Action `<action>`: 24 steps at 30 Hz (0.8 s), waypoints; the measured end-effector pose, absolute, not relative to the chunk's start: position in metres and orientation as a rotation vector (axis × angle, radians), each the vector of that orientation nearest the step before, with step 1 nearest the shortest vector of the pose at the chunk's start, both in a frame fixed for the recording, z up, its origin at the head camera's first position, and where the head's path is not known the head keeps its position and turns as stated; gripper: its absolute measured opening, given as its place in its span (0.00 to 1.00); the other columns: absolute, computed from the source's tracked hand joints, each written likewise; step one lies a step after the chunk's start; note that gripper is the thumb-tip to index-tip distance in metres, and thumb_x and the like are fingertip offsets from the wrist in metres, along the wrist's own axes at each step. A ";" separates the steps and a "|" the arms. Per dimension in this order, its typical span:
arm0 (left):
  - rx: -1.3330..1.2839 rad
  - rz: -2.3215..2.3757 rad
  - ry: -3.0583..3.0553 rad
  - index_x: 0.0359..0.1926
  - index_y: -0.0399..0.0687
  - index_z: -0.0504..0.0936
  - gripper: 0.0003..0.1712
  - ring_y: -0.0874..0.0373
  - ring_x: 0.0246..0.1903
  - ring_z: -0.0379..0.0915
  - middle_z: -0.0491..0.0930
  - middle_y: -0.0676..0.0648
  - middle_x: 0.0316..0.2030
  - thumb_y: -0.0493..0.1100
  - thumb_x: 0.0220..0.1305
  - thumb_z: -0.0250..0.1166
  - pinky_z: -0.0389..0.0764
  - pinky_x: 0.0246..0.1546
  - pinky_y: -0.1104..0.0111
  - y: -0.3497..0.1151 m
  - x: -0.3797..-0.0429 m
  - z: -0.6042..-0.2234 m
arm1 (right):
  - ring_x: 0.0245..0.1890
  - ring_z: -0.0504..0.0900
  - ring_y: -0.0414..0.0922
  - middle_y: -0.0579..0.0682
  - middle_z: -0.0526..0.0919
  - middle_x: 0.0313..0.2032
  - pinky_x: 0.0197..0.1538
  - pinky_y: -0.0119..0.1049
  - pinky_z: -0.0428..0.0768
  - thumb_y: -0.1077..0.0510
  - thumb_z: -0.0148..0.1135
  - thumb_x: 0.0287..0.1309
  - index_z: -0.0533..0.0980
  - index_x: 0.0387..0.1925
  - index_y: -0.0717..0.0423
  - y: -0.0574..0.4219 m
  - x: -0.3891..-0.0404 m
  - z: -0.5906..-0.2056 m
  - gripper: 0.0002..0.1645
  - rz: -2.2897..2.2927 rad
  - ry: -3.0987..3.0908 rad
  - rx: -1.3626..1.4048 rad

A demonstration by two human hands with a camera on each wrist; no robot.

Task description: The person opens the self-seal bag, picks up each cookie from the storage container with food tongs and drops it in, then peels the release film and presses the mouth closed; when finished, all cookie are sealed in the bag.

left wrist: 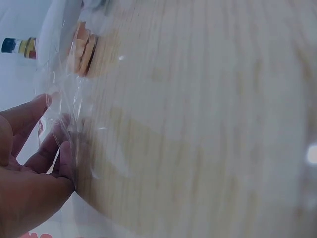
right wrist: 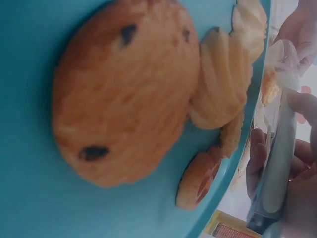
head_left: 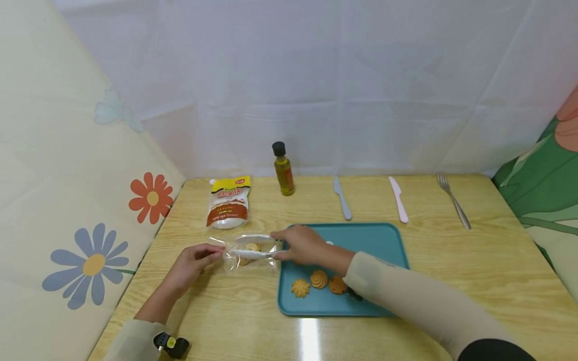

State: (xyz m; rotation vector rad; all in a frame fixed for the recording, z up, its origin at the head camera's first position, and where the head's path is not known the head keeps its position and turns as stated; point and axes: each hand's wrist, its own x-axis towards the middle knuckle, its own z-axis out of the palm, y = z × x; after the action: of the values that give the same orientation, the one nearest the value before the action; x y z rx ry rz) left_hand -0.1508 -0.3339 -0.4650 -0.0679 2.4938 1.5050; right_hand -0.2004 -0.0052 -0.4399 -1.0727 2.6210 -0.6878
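Table: left hand pinches clear bag at left end; right hand grips tongs; cookies likely brittle, grip sides lightly.

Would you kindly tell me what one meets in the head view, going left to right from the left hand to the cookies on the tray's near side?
Left hand, clear bag, star-shaped cookie, swirled cookie, round spotted cookie.

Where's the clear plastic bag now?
In the head view, the clear bag is just left of the teal tray, pinched by the left hand, below the spouted pouch.
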 end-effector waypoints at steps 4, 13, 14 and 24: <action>-0.061 1.504 2.502 0.57 0.35 0.83 0.16 0.62 0.44 0.71 0.81 0.39 0.57 0.39 0.77 0.61 0.75 0.41 0.71 -0.334 -0.151 -0.467 | 0.27 0.72 0.37 0.44 0.82 0.30 0.36 0.35 0.71 0.41 0.69 0.66 0.72 0.73 0.49 -0.005 -0.199 -0.442 0.38 -0.684 2.619 -1.063; -0.060 1.516 2.495 0.57 0.35 0.84 0.16 0.65 0.45 0.72 0.81 0.39 0.59 0.40 0.76 0.61 0.76 0.42 0.72 -0.335 -0.152 -0.468 | 0.31 0.79 0.40 0.47 0.86 0.33 0.44 0.38 0.79 0.39 0.71 0.63 0.70 0.73 0.51 -0.003 -0.198 -0.442 0.43 -0.651 2.603 -1.075; -0.064 1.517 2.494 0.57 0.35 0.84 0.16 0.65 0.45 0.72 0.81 0.39 0.59 0.40 0.76 0.61 0.76 0.42 0.72 -0.335 -0.152 -0.468 | 0.36 0.82 0.41 0.48 0.88 0.38 0.47 0.39 0.80 0.39 0.71 0.63 0.70 0.73 0.51 -0.002 -0.198 -0.442 0.43 -0.643 2.608 -1.079; -0.077 1.513 2.500 0.56 0.35 0.84 0.16 0.64 0.43 0.71 0.82 0.40 0.58 0.41 0.76 0.62 0.74 0.38 0.70 -0.334 -0.152 -0.467 | 0.66 0.77 0.49 0.51 0.78 0.67 0.67 0.45 0.74 0.41 0.71 0.63 0.68 0.74 0.53 0.013 -0.193 -0.440 0.44 -0.656 2.608 -1.058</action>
State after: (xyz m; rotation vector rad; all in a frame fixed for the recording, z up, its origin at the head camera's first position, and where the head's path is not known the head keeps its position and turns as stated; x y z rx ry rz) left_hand -0.1520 -0.3344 -0.4674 -0.0773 2.4996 1.5127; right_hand -0.1935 0.0131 -0.4398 -1.0581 2.6075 -0.6565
